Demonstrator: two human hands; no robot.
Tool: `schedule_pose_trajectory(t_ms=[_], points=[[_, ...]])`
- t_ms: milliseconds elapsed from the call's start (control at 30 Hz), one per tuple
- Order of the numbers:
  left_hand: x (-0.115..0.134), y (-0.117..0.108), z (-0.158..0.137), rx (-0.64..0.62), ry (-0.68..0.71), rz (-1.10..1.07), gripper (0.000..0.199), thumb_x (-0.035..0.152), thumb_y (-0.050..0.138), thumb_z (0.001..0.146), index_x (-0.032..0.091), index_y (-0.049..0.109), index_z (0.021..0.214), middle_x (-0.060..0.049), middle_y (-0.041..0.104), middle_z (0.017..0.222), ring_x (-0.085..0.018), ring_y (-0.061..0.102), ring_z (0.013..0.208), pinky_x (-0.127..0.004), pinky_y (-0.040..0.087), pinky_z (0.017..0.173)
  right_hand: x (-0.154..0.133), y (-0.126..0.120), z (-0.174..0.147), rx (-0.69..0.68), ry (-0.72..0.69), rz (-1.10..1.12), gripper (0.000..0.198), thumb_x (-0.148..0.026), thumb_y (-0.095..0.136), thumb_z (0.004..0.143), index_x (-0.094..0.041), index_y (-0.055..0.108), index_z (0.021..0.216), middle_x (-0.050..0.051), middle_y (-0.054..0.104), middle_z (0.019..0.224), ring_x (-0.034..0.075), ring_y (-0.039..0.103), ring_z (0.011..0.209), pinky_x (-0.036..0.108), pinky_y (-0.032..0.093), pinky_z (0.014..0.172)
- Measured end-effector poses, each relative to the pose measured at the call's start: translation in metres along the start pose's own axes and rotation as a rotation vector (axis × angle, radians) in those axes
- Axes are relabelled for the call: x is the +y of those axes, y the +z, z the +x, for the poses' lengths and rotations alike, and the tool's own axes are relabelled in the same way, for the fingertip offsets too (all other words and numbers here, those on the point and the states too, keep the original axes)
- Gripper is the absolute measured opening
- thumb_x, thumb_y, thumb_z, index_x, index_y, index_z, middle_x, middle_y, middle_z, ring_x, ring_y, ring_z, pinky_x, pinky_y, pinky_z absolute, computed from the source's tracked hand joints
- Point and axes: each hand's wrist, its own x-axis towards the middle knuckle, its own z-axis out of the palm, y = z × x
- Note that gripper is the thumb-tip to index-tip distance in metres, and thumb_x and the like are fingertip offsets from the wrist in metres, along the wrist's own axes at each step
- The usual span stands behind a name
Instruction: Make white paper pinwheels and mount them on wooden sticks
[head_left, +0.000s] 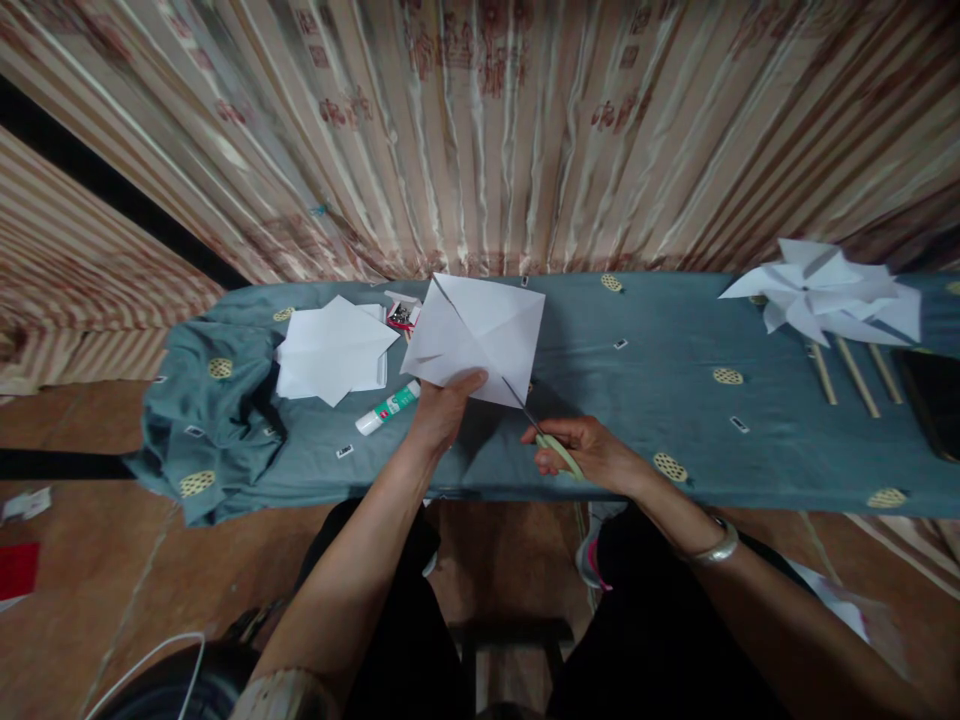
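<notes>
My left hand (pixel 444 405) grips a square white sheet of paper (pixel 484 335) by its near edge, thumb on top. Crease lines cross the sheet, and a slit runs in from its far left corner. In my right hand (pixel 589 452) is a pair of scissors (pixel 556 447) with pale green handles. Their blades meet the near right corner of the sheet, along a crease. Beside my left hand lies a white and green glue stick (pixel 388 407). Farther left is a stack of white paper sheets (pixel 330 350).
A small open box of metal pieces (pixel 403 314) sits behind the glue stick. At the right lie paper pinwheels (pixel 825 290) with wooden sticks (pixel 856 378) and a black phone-like object (pixel 930 395). A blue-green patterned cloth (pixel 660 370) covers the table; a curtain (pixel 480 140) hangs behind.
</notes>
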Motion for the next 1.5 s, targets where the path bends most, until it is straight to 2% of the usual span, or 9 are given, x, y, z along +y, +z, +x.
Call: schedule_pose_trajectory(t_ms=[300,500,767,1000,1300,1500], points=[[-0.007,-0.003,-0.001,0.051,-0.058,0.035,0.079,0.003,0.081,0.051,0.021,0.054,0.123,-0.003,0.073,0.100,-0.022,0.066,0.105,-0.040,0.047,0.097,0.002,-0.001,0.000,-0.009,0.012,-0.011,0.049,-0.046,0.087,0.057,-0.014,0.071,0.091,0.000,0.065,0.064,0.011,0.057,0.058,0.025,0.045,0.055],[-0.008,-0.005,0.000,0.023,-0.043,0.066,0.075,0.007,0.081,0.052,0.022,0.054,0.121,-0.004,0.072,0.102,-0.022,0.066,0.105,-0.039,0.047,0.096,0.000,-0.001,0.000,-0.004,0.020,-0.018,0.048,-0.046,0.086,0.056,-0.014,0.070,0.088,-0.002,0.062,0.059,0.010,0.054,0.054,0.024,0.043,0.054],[-0.017,-0.010,0.005,0.002,-0.013,0.138,0.082,0.013,0.084,0.048,0.020,0.054,0.124,-0.006,0.071,0.107,-0.025,0.065,0.106,-0.043,0.046,0.098,-0.004,0.001,-0.001,0.009,0.035,-0.015,0.051,-0.050,0.085,0.055,-0.015,0.067,0.088,-0.002,0.064,0.061,0.009,0.054,0.055,0.024,0.042,0.053],[-0.017,-0.012,0.005,-0.031,-0.014,0.175,0.076,0.019,0.085,0.049,0.020,0.058,0.120,-0.007,0.071,0.107,-0.025,0.063,0.108,-0.043,0.046,0.098,-0.003,0.001,0.000,0.022,0.055,-0.021,0.050,-0.047,0.087,0.054,-0.015,0.067,0.087,-0.002,0.061,0.059,0.011,0.056,0.056,0.025,0.045,0.055],[-0.016,-0.007,-0.002,-0.095,-0.016,0.182,0.062,0.018,0.083,0.050,0.019,0.065,0.109,-0.005,0.072,0.100,-0.020,0.064,0.092,-0.037,0.049,0.092,0.002,-0.001,0.001,0.020,0.010,-0.034,0.049,-0.049,0.084,0.058,-0.015,0.069,0.090,0.001,0.065,0.063,0.014,0.060,0.060,0.026,0.046,0.056],[-0.017,-0.008,-0.001,-0.092,-0.021,0.171,0.064,0.018,0.083,0.048,0.018,0.065,0.109,-0.006,0.072,0.104,-0.021,0.064,0.094,-0.037,0.049,0.094,-0.002,0.000,0.001,0.035,0.023,-0.057,0.048,-0.047,0.085,0.056,-0.015,0.068,0.087,-0.002,0.063,0.058,0.012,0.057,0.055,0.025,0.045,0.054]])
